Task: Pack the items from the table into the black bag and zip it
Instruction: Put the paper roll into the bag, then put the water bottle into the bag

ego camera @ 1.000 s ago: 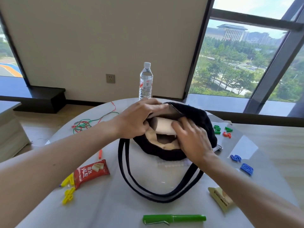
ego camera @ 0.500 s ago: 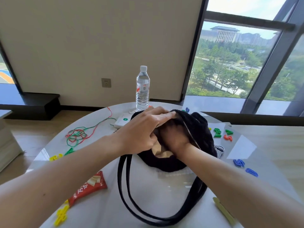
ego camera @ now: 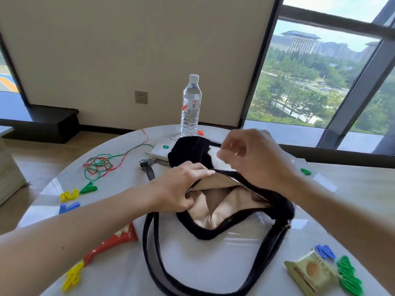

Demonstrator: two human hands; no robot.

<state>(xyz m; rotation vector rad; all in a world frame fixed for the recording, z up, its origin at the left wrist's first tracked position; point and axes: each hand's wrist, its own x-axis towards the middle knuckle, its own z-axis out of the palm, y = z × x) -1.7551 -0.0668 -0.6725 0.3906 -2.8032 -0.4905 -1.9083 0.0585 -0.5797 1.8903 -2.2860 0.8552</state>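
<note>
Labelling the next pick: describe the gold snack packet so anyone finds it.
On the round white table, find the open black bag in the middle. Near the table's front right edge, right of the bag's strap, lies a gold biscuit packet beside green plastic pieces. It's the only gold wrapper; the other snack packet is red, at front left.

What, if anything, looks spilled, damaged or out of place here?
Nothing spilled or damaged. The water bottle stands upright, capped; the string lies tangled; the left hand holds the black bag unzipped.
</note>
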